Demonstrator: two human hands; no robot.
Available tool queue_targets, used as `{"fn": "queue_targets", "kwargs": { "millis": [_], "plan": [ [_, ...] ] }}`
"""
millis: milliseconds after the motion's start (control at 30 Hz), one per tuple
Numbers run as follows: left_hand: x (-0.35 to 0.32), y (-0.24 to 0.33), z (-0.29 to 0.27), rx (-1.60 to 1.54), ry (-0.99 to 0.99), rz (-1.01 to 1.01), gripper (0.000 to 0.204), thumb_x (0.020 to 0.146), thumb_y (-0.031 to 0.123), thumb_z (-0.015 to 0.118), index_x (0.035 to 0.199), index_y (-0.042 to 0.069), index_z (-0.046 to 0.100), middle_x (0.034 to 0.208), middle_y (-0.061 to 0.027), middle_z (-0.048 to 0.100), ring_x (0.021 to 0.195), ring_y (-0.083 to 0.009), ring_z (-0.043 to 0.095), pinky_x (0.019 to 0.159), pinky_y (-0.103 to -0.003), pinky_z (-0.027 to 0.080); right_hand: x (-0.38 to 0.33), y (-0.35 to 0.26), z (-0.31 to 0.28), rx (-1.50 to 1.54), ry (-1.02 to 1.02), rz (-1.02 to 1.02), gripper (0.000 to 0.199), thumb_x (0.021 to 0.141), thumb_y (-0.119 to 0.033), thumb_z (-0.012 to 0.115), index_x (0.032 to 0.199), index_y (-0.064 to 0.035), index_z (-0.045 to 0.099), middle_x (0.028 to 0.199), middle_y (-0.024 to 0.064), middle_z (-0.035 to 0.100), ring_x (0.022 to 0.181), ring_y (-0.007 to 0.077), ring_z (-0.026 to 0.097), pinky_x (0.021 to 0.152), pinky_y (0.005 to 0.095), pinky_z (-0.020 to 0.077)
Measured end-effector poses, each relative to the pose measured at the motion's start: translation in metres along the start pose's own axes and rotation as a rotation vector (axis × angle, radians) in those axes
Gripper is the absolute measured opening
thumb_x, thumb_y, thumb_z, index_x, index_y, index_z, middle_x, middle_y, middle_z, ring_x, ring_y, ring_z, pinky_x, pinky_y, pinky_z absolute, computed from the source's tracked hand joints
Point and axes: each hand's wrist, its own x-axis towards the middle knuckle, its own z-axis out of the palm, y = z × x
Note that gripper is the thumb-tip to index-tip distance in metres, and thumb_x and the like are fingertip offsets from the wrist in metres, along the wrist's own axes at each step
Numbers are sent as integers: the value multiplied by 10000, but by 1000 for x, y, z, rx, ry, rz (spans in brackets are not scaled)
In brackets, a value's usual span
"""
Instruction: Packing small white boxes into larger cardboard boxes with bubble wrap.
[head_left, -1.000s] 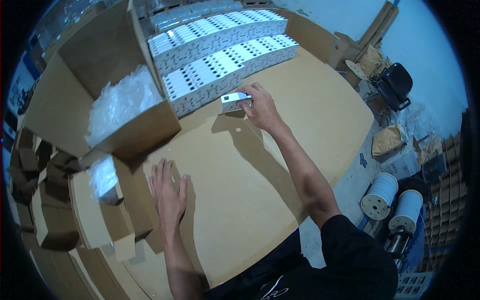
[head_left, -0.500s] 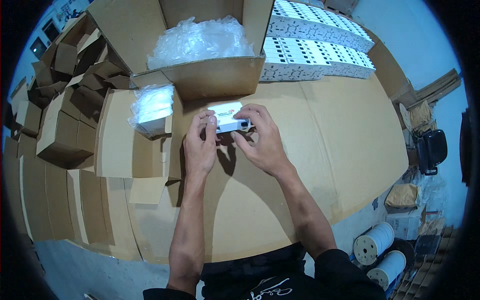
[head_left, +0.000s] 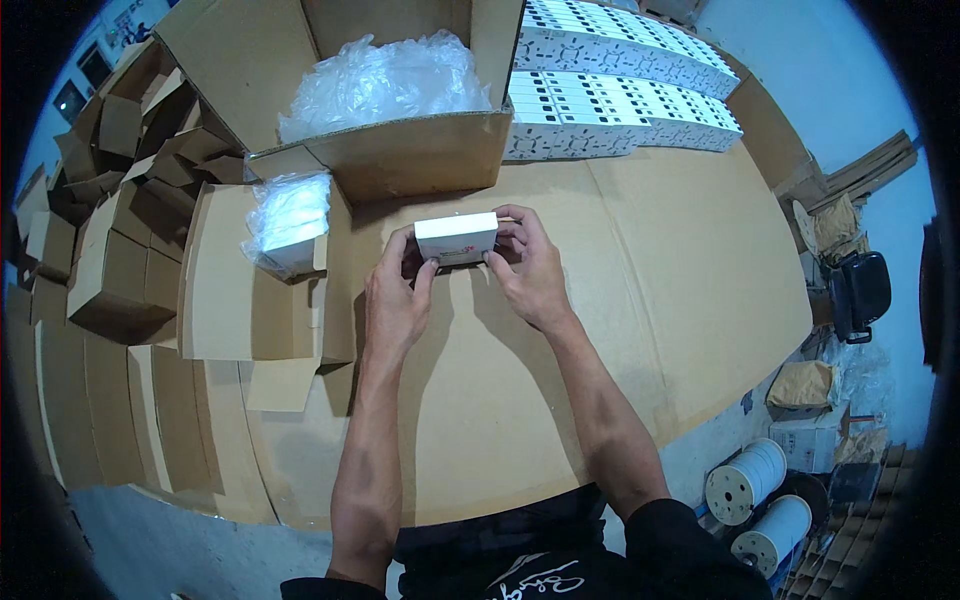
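Observation:
A small white box [head_left: 456,236] with a little red and dark print is held up over the cardboard-covered table. My left hand [head_left: 397,290] is closed on its left end, thumb at the lower front edge. On the opposite end, my right hand [head_left: 530,270] grips it the same way, fingers behind and thumb in front. The box is tilted, so its pale upper side and printed front both show. To the left of my hands stands an open cardboard carton [head_left: 222,300] with white boxes in clear plastic wrap [head_left: 290,220] at its far end.
A large open carton [head_left: 420,160] filled with crumpled clear plastic [head_left: 390,85] stands behind my hands. Stacked rows of white patterned boxes [head_left: 580,135] occupy the back right. Many empty cartons [head_left: 125,260] crowd the left. White cable spools [head_left: 745,482] sit on the floor at right.
The white box has been turned in my hands, its printed face now tipped toward me. My right hand has shifted from the box's top and front to its right end.

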Motion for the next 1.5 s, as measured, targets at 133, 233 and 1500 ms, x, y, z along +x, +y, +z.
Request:
{"fn": "queue_targets", "kwargs": {
  "millis": [133,233,1500],
  "plan": [
    [1,-2,0,28,-14,31,393,953,-11,608,1340,6,541,1159,-165,703,1080,-231,693,909,-356,567,0,4,-2,-22,-11,-43,490,850,123,633,1299,-3,485,1126,212,692,1083,299,698,972,387,545],
    [0,-7,1,-4,-4,42,389,957,-19,600,1341,2,540,1152,-175,704,1088,-233,693,899,-358,572,-2,-1,-2,-67,-25,-42,484,850,110,637,1296,-3,489,1126,208,696,1081,311,699,975,400,542],
    [321,55,-46,884,-7,207,336,860,337,790,1087,88,781,1144,-196,726,1087,-361,686,955,-455,541,-10,6,-10,-798,4,-268,471,769,-72,610,1238,-47,588,1390,102,568,1362,304,483,1165,518,335]
  ]
}}
